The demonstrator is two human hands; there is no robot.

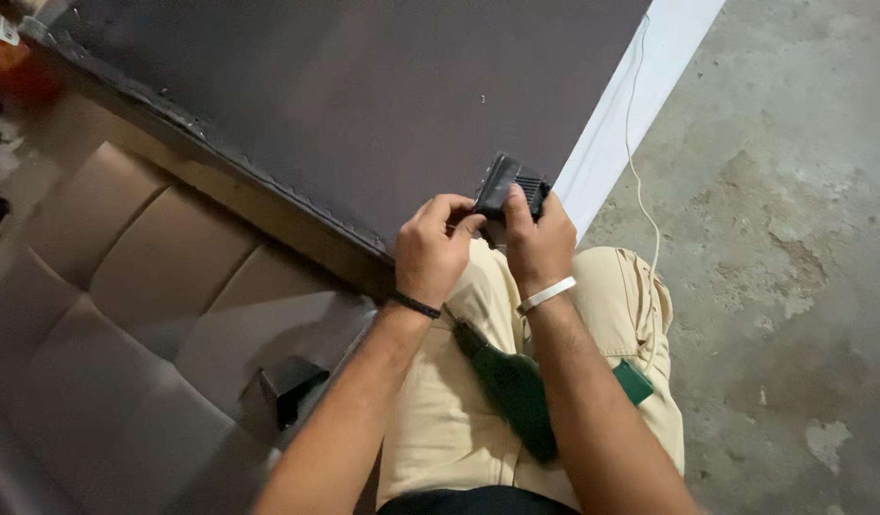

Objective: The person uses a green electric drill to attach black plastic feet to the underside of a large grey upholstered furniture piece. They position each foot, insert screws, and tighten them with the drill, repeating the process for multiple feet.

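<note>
Black, ridged and box-shaped, a small plastic part (pixel 509 183) is held between both hands just above the person's knee, at the lower edge of a large dark panel (pixel 363 95). The left hand (pixel 434 246) is closed on the part's near left corner, its thumb and curled fingers pinched against the casing; a thin dark band (pixel 416 305) is worn at that wrist. The right hand (pixel 538 243) is closed round the part from the right, with the thumb laid up across its ribbed face and the other fingers wrapped behind it, and a white bangle (pixel 547 295) is worn at its wrist. What sort of device the part is cannot be told from the picture. A green power drill (pixel 512 389) is laid across the lap on beige trousers (pixel 440 420), mostly between the two forearms, its dark nose pointed toward the left wrist and its green end showing beyond the right forearm. The dark panel is edged along its right side by a white strip (pixel 619 124), beside which a thin pale cord (pixel 640 172) is trailed over a rough concrete floor (pixel 793 238). Brown padded upholstery (pixel 144 315) is seen to the left, and a small black bracket (pixel 289 383) is lying on it near the left forearm.
</note>
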